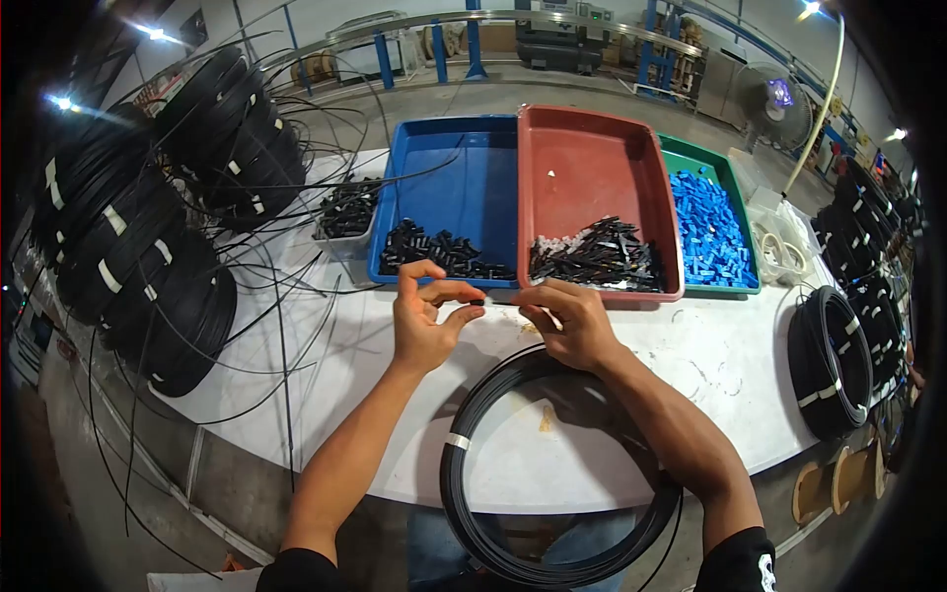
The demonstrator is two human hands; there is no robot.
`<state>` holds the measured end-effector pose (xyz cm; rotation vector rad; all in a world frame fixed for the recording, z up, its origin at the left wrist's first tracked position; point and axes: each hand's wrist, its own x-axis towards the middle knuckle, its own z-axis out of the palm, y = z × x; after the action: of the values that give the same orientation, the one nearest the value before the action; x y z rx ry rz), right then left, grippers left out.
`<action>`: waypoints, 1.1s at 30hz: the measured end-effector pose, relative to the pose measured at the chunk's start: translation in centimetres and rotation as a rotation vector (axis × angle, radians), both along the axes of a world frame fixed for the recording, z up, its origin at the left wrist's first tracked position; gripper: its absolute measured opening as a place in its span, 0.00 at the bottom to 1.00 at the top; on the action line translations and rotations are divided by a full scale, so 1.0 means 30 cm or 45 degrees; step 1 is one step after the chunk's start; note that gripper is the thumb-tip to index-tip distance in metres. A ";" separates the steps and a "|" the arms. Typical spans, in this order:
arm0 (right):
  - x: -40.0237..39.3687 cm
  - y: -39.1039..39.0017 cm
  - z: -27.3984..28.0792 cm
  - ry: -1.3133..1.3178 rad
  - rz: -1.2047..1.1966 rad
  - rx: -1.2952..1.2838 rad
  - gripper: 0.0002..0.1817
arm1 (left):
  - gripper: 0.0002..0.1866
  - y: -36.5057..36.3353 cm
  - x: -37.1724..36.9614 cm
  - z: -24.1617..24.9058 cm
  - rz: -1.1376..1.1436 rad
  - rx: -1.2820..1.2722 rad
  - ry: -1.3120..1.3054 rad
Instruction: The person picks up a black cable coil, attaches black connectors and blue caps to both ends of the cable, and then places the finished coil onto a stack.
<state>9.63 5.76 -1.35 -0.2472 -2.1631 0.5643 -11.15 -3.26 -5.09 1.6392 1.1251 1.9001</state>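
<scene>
My left hand (431, 318) pinches a small black piece (477, 302) between thumb and fingertips, just in front of the blue tray (459, 158). Close to its right, my right hand (570, 321) has its thumb and fingers pressed together; a thin light tip shows beside them, too small to identify. Below both hands, a coil of black cable (456, 483) with a white tape band (458, 441) lies partly on the white table (395, 444) and overhangs its front edge. My right forearm passes above the coil.
The blue tray holds black parts (434, 252); the red tray (592, 148) holds black strips (607, 257); the green tray (710, 163) holds blue parts (708, 232). Stacked cable coils (128, 237) with loose ends stand left. Another coil (834, 360) is at the right edge.
</scene>
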 end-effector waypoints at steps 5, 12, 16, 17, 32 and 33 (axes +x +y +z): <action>0.004 -0.004 0.007 -0.027 0.018 -0.002 0.09 | 0.32 -0.010 0.029 0.006 0.002 0.024 -0.001; 0.020 -0.011 0.023 -0.119 -0.013 -0.039 0.11 | 0.32 -0.012 0.038 0.007 -0.008 0.046 0.008; 0.021 -0.014 0.022 -0.109 0.002 -0.042 0.11 | 0.31 -0.014 0.041 0.003 0.034 0.053 0.054; 0.020 -0.015 0.021 -0.108 0.002 -0.049 0.11 | 0.31 -0.015 0.043 0.005 0.037 0.070 0.054; 0.023 -0.006 -0.001 -0.144 0.041 0.001 0.09 | 0.30 -0.040 0.081 0.020 0.198 0.081 0.489; 0.022 -0.010 0.003 -0.138 0.049 -0.024 0.09 | 0.29 -0.040 0.091 0.019 0.235 0.079 0.508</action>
<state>10.29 5.47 -1.25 -0.2516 -2.2724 0.6057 -8.42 -4.46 -4.52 2.0763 1.4258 1.7743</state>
